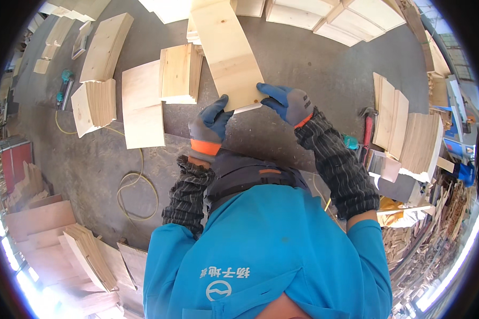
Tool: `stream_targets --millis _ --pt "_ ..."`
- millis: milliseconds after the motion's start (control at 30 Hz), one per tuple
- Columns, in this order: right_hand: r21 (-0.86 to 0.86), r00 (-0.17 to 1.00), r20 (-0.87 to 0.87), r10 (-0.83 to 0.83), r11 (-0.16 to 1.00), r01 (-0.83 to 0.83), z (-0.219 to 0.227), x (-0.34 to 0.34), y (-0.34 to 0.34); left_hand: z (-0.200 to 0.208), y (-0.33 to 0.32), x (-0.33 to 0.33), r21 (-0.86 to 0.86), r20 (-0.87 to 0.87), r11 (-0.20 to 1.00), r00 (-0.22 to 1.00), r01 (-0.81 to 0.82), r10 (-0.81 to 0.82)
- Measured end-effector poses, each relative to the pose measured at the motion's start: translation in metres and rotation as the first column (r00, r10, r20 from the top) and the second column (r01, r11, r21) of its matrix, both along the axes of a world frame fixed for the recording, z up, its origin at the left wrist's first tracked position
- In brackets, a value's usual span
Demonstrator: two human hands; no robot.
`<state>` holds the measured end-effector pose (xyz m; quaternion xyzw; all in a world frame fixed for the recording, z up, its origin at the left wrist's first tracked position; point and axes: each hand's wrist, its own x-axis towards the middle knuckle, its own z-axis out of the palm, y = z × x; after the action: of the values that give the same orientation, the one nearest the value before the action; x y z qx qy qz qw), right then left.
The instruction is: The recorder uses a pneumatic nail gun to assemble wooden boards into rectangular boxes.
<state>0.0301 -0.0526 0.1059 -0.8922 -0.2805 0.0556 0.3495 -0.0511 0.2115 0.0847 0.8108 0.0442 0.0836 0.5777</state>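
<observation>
Evidently, both gloved hands are at work on one pale wooden board (226, 50), with twelve at the top of the view and the clock centred between them. The left hand (211, 123), on the eight o'clock side, pinches the near left corner, its thumb lying over the top face. The right hand (286, 101), on the three o'clock side, pinches the near right edge, its fingers partly hidden from view. From their grip, the board stretches away between eleven and twelve, and a thin white edge shows beneath its near end.

Close by at ten o'clock stands a stack of short boards (178, 72); at nine lies a flat panel (143, 109), with a thicker stack (97, 105) beyond it and a teal power tool (65, 89) farther out. A yellow hose (142, 162) loops over the floor at eight. Toward three o'clock, a red-handled hammer (368, 127) rests just beside some leaning boards (391, 114). Large pale wooden stacks (356, 21) sit between one and two, while the wearer's blue shirt (255, 234) fills six.
</observation>
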Motion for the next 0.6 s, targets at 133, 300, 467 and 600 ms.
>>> stream_targets --millis 133,300,467,600 --pt "-0.028 0.998 0.059 0.027 0.999 -0.025 -0.006 0.002 0.001 -0.002 -0.002 0.0 -0.009 -0.008 0.999 0.999 -0.042 0.042" --pt "-0.047 0.997 0.05 0.061 0.997 -0.058 -0.004 -0.002 -0.002 -0.005 -0.001 -0.005 0.062 -0.002 0.997 0.999 -0.054 0.054" --pt "-0.023 0.997 -0.018 0.081 0.996 -0.081 -0.002 -0.003 -0.002 -0.012 0.001 -0.007 -0.053 -0.021 0.998 0.999 -0.039 0.037" --pt "0.008 0.997 0.043 0.059 0.998 -0.059 -0.005 -0.003 -0.002 -0.001 0.004 -0.002 0.136 0.054 0.991 0.999 -0.001 -0.006"
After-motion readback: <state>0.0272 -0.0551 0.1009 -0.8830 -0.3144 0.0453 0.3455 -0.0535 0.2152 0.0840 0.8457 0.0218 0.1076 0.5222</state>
